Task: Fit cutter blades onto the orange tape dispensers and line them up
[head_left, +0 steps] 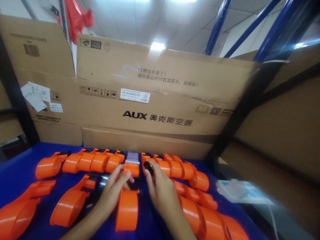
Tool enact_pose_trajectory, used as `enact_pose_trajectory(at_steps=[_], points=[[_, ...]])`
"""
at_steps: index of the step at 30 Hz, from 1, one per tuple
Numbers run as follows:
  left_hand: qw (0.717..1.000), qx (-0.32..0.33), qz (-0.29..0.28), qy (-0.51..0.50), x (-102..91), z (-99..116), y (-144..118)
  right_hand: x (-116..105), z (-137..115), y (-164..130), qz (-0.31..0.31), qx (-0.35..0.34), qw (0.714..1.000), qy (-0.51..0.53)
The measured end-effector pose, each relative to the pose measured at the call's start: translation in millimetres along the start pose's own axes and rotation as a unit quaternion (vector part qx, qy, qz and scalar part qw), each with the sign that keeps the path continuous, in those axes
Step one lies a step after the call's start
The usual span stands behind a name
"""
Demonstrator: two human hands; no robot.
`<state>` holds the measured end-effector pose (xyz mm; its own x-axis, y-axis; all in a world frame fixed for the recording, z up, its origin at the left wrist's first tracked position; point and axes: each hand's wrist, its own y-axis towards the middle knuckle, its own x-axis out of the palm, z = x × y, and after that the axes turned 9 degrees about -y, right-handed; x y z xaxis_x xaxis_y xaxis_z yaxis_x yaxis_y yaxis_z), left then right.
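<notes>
In the lower middle, my left hand [117,182] is closed around the handle area of an orange plastic piece with a wide curved band [128,211]. Its fingers also reach a smaller orange part [131,169], and a dark section shows between the two. My right hand [160,185] pinches a small black rounded part [149,167] between thumb and fingers, a short way to the right. What exactly these pieces are I cannot tell. Just behind my left fingertips stands a small device with a grey screen [132,156].
Similar orange pieces stand in rows on the blue surface [100,230], such as one at the left [67,206] and one at the right [200,180]. Behind rises a cardboard panel [160,100]. A dark post [230,123] and a pale blue tray [240,191] are at right.
</notes>
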<state>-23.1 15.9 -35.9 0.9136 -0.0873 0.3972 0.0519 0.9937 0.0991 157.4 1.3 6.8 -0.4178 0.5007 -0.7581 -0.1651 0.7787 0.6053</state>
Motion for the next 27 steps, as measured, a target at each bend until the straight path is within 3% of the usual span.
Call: enact_pose_trajectory(at_steps=[6,14,27], points=[[0.999,-0.020,-0.034,-0.004,0.4,-12,-2,-1,-3,-3,0.011,-0.057,0.997,0.051],[0.999,-0.028,-0.044,-0.010,3.7,-9,-4,0,-3,-1,0.053,-0.074,0.990,0.112],[0.998,-0.013,-0.051,-0.037,6.5,-8,-5,4,-6,-3,0.008,-0.068,0.987,0.144]])
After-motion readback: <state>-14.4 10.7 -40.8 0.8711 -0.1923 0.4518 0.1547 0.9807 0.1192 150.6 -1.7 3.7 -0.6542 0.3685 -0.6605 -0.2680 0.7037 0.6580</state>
